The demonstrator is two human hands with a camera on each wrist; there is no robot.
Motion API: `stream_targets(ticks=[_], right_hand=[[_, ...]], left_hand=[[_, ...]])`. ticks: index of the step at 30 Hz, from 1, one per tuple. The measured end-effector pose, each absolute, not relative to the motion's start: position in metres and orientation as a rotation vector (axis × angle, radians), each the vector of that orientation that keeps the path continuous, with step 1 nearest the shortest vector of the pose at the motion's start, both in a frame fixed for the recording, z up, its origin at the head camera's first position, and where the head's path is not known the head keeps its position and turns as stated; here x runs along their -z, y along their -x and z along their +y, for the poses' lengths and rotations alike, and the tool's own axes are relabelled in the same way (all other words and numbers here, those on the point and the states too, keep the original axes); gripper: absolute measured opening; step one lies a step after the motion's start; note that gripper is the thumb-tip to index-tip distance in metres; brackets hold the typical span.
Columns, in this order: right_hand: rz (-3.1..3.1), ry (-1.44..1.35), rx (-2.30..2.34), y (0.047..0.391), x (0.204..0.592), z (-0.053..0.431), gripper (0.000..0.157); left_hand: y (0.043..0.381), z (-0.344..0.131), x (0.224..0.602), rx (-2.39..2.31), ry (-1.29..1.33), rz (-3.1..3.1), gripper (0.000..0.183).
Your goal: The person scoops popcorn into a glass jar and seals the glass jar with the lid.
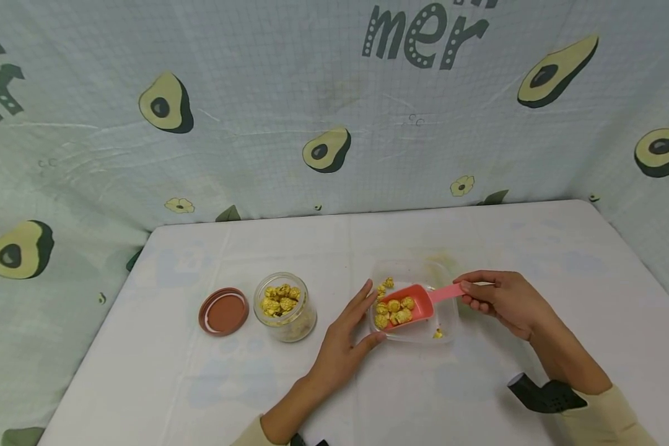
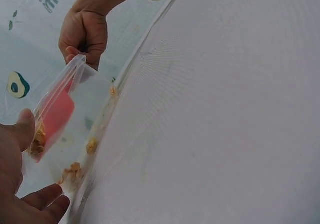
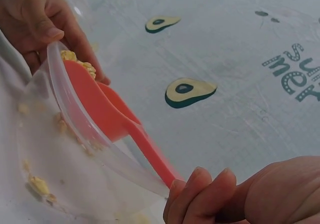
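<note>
A pink scoop [image 1: 422, 303] holds several pieces of yellow popcorn [image 1: 393, 311] over a clear plastic container [image 1: 448, 325]. My right hand [image 1: 504, 301] grips the end of its handle, seen also in the right wrist view, where the scoop bowl [image 3: 100, 104] is level with the rim. At the container's left side my left hand [image 1: 342, 347] touches the wall with spread, mostly straight fingers and the thumb at the near corner. A few loose popcorn pieces [image 2: 91, 145] lie low inside the container. Left of that hand stands a glass jar [image 1: 292, 328] with popcorn in it.
A reddish-brown lid [image 1: 223, 311] lies on the white table [image 1: 201, 384], left of the jar. Behind the table hangs an avocado-print cloth [image 1: 245, 93]. Black wrist devices [image 1: 546, 396] sit on the forearms.
</note>
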State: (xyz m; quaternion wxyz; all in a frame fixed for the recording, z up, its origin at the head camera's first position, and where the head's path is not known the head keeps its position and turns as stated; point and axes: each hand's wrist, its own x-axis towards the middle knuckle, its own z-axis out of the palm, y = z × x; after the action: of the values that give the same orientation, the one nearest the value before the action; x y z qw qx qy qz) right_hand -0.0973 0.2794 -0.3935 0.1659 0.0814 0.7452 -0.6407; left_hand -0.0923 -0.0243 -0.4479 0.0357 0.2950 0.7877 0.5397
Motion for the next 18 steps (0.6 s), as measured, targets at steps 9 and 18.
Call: stream_targets(ticks=[9, 18], right_hand=[[2.124, -0.196, 1.818, 0.0974, 0.3917, 0.2746, 0.040], [2.090, -0.229, 1.825, 0.0973, 0.3927, 0.2815, 0.043]], left_hand=[[0.0936, -0.0243, 0.4482, -1.679, -0.911, 2.427, 0.069], [0.0929, -0.0240, 0.4482, -1.701, -0.916, 2.398, 0.069]])
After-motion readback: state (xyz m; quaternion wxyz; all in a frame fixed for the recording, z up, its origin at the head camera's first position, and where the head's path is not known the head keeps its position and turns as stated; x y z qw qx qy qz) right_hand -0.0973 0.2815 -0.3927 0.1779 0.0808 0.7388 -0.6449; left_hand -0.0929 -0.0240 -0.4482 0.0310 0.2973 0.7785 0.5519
